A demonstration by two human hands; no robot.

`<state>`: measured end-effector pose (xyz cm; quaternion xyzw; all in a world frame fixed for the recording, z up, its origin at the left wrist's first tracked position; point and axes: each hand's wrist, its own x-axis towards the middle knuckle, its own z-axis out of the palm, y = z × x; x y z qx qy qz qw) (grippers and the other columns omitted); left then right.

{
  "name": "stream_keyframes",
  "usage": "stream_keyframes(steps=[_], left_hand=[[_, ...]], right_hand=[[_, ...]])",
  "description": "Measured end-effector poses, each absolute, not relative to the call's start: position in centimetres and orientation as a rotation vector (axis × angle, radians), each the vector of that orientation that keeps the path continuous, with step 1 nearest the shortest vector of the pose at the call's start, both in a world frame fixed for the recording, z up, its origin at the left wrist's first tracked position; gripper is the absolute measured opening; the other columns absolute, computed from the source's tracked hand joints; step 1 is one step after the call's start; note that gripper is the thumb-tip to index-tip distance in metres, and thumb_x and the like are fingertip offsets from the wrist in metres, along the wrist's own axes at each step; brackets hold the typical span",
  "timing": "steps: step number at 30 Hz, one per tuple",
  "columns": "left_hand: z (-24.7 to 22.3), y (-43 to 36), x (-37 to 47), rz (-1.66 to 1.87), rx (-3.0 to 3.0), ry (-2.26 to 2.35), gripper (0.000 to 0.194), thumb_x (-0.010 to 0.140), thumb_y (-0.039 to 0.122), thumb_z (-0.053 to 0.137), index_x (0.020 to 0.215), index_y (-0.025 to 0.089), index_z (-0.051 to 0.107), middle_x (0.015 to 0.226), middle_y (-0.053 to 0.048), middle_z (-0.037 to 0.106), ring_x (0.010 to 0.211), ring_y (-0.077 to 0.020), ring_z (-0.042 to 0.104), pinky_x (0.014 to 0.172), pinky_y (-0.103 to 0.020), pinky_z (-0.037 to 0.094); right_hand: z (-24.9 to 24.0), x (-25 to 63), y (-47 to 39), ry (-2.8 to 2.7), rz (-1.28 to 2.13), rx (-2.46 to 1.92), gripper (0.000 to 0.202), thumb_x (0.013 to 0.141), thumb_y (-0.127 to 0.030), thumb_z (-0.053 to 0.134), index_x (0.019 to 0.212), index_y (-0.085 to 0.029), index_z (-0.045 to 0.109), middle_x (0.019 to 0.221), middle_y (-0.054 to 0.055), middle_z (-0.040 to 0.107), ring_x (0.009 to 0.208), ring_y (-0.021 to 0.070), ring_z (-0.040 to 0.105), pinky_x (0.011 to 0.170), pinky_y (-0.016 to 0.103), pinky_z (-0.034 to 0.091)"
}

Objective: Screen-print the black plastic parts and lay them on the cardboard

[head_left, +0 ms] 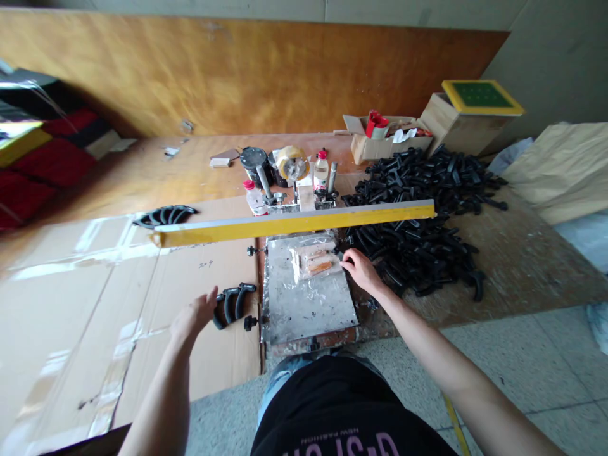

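Note:
My left hand [194,316] is over the cardboard, right beside a short row of black curved plastic handles [235,303]. Its fingers reach toward the leftmost handle and look slightly blurred; no object shows in them. My right hand [361,270] is at the right edge of a plastic-wrapped holder [319,261] on the grey metal plate [308,307]. Its thumb and fingers are pinched together, and whatever is between them is too small to make out. A dark bit shows just above those fingertips.
A long yellow-sided bar [304,221] spans above the plate. A big pile of black handles [418,234] lies at right, and a fanned row of handles [166,215] at left. Behind stand a bottle [321,172], a tape roll [293,163], a black tub [254,163] and a cardboard box [368,151].

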<state>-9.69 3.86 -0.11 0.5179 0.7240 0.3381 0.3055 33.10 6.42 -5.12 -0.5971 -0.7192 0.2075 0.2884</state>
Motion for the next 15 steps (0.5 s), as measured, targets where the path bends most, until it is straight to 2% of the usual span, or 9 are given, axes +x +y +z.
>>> stream_keyframes(steps=[4,8,10,13,15], left_hand=[[5.4,7.9,-5.0,1.166,1.313,1.753,0.041,0.087,0.056,0.044,0.077,0.019,0.06,0.053,0.0,0.055,0.044,-0.0129,0.05,0.047,-0.023,0.044],[10.0,9.2,0.5,1.512,1.295,1.537,0.052,0.093,0.055,0.035,0.061,0.019,0.052,0.052,-0.001,0.052,0.047,-0.0104,0.048,0.048,-0.021,0.041],[10.8,8.9,2.0,1.52,1.313,1.571,0.056,0.095,0.058,0.031,0.064,0.018,0.056,0.05,-0.001,0.05,0.047,-0.0109,0.049,0.047,-0.022,0.04],[10.3,7.5,2.1,1.492,1.295,1.58,0.058,0.093,0.063,0.033,0.085,0.016,0.066,0.066,-0.003,0.062,0.061,-0.0146,0.059,0.055,-0.025,0.046],[9.0,6.0,1.4,1.454,1.194,1.51,0.061,0.09,0.068,0.037,0.098,0.016,0.068,0.082,-0.005,0.068,0.073,-0.0177,0.063,0.063,-0.028,0.05]], right_hand=[[-4.7,28.7,9.0,-2.256,0.512,-1.215,0.028,0.088,-0.006,0.055,0.112,-0.018,0.063,0.107,0.008,0.068,0.102,0.0185,0.058,0.09,0.031,0.046],[-5.1,26.0,9.7,-2.476,0.321,-1.165,0.028,0.09,-0.009,0.057,0.115,-0.016,0.067,0.108,0.009,0.068,0.103,0.0201,0.057,0.093,0.033,0.047],[-5.1,25.3,9.3,-2.495,0.176,-1.213,0.023,0.09,-0.014,0.06,0.111,-0.016,0.069,0.104,0.009,0.069,0.101,0.0203,0.058,0.091,0.033,0.049],[-4.8,25.8,8.7,-2.421,-0.054,-1.233,0.013,0.089,-0.013,0.061,0.093,-0.016,0.073,0.087,0.005,0.072,0.09,0.0181,0.063,0.082,0.03,0.054],[-4.4,27.5,8.6,-2.271,-0.204,-1.289,0.026,0.092,-0.007,0.051,0.078,-0.014,0.071,0.071,0.0,0.07,0.076,0.013,0.063,0.074,0.022,0.056]])
